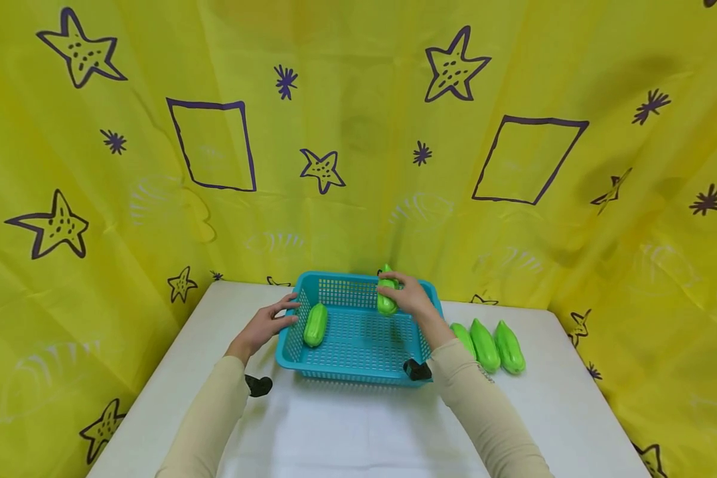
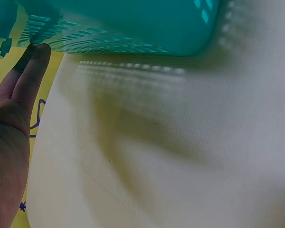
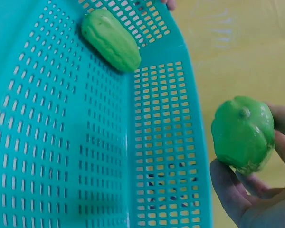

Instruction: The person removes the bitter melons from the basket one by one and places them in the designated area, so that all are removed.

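A teal perforated plastic basket (image 1: 349,372) sits on a white table. My left hand (image 1: 267,326) is at its left rim, fingers extended; in the left wrist view the fingertips meet the basket's outer wall. Over the back right part of the basket, my right hand (image 1: 411,295) grips a glossy green gourd (image 1: 386,302) between thumb and fingers. The right wrist view shows this gourd's blunt, lobed end facing the camera, beside the basket's rim. Another green gourd (image 1: 315,325) lies inside the basket along its left wall.
Right of the basket lie more green gourds: one partly hidden by the right sleeve, a middle gourd (image 1: 484,345) and an outer gourd (image 1: 510,347). A yellow curtain (image 1: 358,133) with purple stars hangs around the table's back and sides. Dark wrist camera mounts (image 1: 417,370) sit at both wrists.
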`<action>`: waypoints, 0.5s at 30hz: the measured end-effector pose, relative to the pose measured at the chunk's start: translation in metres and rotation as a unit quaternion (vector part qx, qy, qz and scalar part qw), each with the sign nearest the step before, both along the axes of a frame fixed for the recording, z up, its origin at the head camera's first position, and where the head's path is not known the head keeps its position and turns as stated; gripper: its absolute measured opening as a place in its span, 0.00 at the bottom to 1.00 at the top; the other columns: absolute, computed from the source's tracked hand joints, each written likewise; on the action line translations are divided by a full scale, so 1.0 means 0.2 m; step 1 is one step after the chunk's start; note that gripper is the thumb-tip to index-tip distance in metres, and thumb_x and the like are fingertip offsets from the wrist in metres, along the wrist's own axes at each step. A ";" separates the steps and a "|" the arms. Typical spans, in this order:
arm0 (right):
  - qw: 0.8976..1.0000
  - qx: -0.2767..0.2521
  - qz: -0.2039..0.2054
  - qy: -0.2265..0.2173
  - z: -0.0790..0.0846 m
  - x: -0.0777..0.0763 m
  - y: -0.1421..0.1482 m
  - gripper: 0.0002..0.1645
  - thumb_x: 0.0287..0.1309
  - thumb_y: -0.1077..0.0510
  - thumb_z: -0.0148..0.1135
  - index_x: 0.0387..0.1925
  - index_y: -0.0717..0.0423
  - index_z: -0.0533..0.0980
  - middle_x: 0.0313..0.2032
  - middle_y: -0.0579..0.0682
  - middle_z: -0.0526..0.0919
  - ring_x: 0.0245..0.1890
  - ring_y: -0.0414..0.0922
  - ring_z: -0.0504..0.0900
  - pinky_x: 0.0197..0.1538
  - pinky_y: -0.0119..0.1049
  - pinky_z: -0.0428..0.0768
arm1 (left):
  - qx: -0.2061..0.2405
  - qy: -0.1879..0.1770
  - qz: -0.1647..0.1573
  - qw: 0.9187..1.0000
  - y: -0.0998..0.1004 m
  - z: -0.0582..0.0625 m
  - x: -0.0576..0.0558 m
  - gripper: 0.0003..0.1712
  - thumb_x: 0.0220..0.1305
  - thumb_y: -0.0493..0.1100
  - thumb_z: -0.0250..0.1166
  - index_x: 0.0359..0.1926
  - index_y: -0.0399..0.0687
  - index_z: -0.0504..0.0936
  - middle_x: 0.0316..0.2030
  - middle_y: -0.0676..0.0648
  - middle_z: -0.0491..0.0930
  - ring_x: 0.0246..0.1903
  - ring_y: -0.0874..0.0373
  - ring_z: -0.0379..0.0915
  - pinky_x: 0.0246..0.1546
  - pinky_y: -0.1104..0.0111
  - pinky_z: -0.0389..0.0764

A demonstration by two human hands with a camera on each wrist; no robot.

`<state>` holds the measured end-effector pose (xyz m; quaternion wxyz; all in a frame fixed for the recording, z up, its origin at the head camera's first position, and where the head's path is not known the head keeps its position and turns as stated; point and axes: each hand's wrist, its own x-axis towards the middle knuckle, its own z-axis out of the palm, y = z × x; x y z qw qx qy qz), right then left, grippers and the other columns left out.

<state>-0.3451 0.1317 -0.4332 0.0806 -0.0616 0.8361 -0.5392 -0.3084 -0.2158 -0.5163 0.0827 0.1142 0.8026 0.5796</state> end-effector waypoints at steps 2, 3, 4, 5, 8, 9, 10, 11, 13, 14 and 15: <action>1.000 -0.010 -0.013 0.011 0.01 0.03 0.03 0.28 0.64 0.52 0.64 0.63 0.54 0.74 0.65 0.63 0.67 0.44 0.50 0.78 0.39 0.36 0.79 | 0.001 0.001 0.001 1.000 0.00 0.00 0.00 0.29 0.70 0.46 0.61 0.68 0.41 0.69 0.76 0.52 0.51 0.73 0.41 0.47 0.64 0.42 0.63; 1.000 -0.016 -0.020 0.014 0.02 0.04 0.05 0.28 0.63 0.52 0.65 0.63 0.54 0.74 0.64 0.63 0.69 0.43 0.49 0.78 0.38 0.35 0.79 | 0.000 0.002 0.001 1.000 0.00 0.00 0.00 0.29 0.71 0.45 0.61 0.68 0.41 0.69 0.76 0.52 0.51 0.73 0.41 0.47 0.64 0.42 0.63; 0.999 -0.020 -0.026 0.015 0.03 0.06 0.07 0.28 0.63 0.52 0.65 0.63 0.54 0.74 0.62 0.63 0.70 0.42 0.49 0.78 0.38 0.35 0.79 | -0.001 0.003 0.001 1.000 0.00 0.00 0.00 0.29 0.71 0.46 0.60 0.68 0.41 0.69 0.76 0.52 0.51 0.73 0.41 0.47 0.64 0.42 0.63; 0.999 -0.021 -0.029 0.018 0.03 0.07 0.09 0.28 0.64 0.52 0.64 0.64 0.54 0.73 0.62 0.63 0.70 0.41 0.49 0.78 0.37 0.34 0.79 | -0.002 0.003 0.001 1.000 0.00 0.00 0.00 0.29 0.71 0.46 0.60 0.68 0.42 0.69 0.76 0.52 0.51 0.73 0.41 0.47 0.64 0.42 0.63; 0.999 -0.019 -0.042 0.019 0.03 0.12 0.16 0.29 0.64 0.50 0.64 0.64 0.52 0.73 0.62 0.63 0.70 0.42 0.50 0.77 0.39 0.35 0.79 | -0.005 0.001 0.002 1.000 0.01 0.01 0.00 0.28 0.71 0.46 0.60 0.69 0.43 0.69 0.76 0.52 0.50 0.73 0.41 0.47 0.64 0.42 0.63; 0.999 -0.013 -0.047 0.018 0.03 0.14 0.19 0.29 0.64 0.49 0.64 0.65 0.50 0.72 0.63 0.62 0.69 0.46 0.52 0.77 0.42 0.37 0.79 | -0.006 -0.001 0.002 1.000 0.01 0.01 0.00 0.28 0.71 0.46 0.60 0.69 0.43 0.69 0.76 0.52 0.50 0.73 0.41 0.47 0.64 0.42 0.63; 0.999 -0.004 -0.049 0.020 0.02 0.16 0.22 0.30 0.64 0.49 0.64 0.65 0.50 0.72 0.65 0.62 0.67 0.51 0.54 0.76 0.46 0.41 0.79 | -0.007 -0.002 0.004 1.000 0.01 0.01 0.00 0.28 0.71 0.45 0.60 0.69 0.43 0.69 0.76 0.53 0.50 0.73 0.42 0.47 0.64 0.42 0.63; 0.998 0.003 -0.050 0.024 0.02 0.18 0.25 0.30 0.65 0.48 0.63 0.66 0.50 0.71 0.66 0.62 0.65 0.54 0.56 0.75 0.49 0.44 0.78 | -0.009 -0.004 0.005 1.000 0.01 0.01 0.00 0.28 0.71 0.45 0.60 0.69 0.44 0.69 0.76 0.53 0.50 0.73 0.42 0.47 0.64 0.42 0.63; 0.998 0.006 -0.058 0.029 0.00 0.22 0.31 0.31 0.65 0.47 0.62 0.66 0.50 0.70 0.68 0.62 0.64 0.58 0.58 0.73 0.52 0.44 0.77 | -0.009 -0.005 0.005 1.000 0.01 0.01 0.00 0.28 0.71 0.46 0.60 0.69 0.44 0.69 0.76 0.53 0.50 0.73 0.42 0.47 0.64 0.42 0.63; 0.998 0.004 -0.059 0.027 0.00 0.24 0.33 0.31 0.66 0.47 0.62 0.67 0.50 0.70 0.68 0.62 0.63 0.59 0.59 0.73 0.53 0.44 0.77 | -0.009 -0.005 0.004 1.000 0.01 0.01 0.01 0.28 0.71 0.46 0.60 0.69 0.43 0.69 0.76 0.53 0.50 0.73 0.42 0.47 0.64 0.42 0.63; 0.998 0.003 -0.060 0.028 0.00 0.27 0.36 0.32 0.66 0.46 0.61 0.67 0.51 0.69 0.68 0.62 0.62 0.60 0.60 0.72 0.52 0.43 0.77 | -0.010 -0.005 0.005 1.000 0.01 0.01 0.01 0.28 0.71 0.46 0.60 0.69 0.43 0.69 0.76 0.52 0.50 0.73 0.42 0.47 0.64 0.42 0.63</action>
